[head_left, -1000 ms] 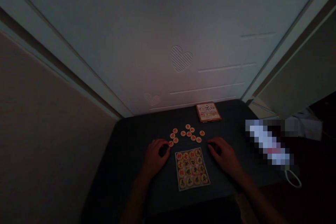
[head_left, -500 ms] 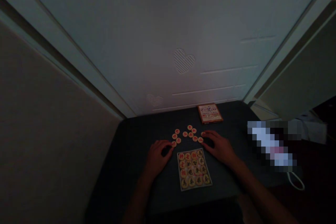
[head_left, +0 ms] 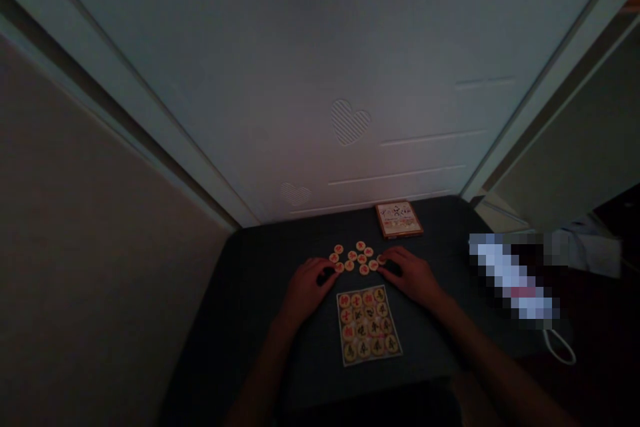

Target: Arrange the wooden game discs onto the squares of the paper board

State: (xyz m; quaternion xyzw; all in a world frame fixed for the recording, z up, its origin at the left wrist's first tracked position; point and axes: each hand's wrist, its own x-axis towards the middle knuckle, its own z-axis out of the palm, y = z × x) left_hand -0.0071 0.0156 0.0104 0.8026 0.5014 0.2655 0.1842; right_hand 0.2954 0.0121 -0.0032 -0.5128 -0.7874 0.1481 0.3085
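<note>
Several round xiangqi pieces (head_left: 361,259) with red characters lie in a loose group on the dark table. My left hand (head_left: 309,285) rests at the group's left side, its thumb and fingers curved apart, fingertips touching the edge of a red piece (head_left: 339,267). From the right, my right hand (head_left: 411,275) reaches in with thumb and fingers also apart. Its fingertips touch a piece (head_left: 382,259) and lie close to another piece (head_left: 374,265). Nearer to me, a square sheet (head_left: 345,359) shows rows of red and black xiangqi pieces; whether these are printed or real I cannot tell.
A flat box (head_left: 399,219) with an orange edge lies at the back of the dark table (head_left: 280,240), by a white panel (head_left: 420,80) with raised hearts. To the right are a blurred-out pale object (head_left: 515,280) with a white cord loop (head_left: 560,347) and some papers (head_left: 595,250).
Both hands have moved inward, and the red pieces between them have slid closer together. The sheet and the box lie as before; the view has shifted slightly.
</note>
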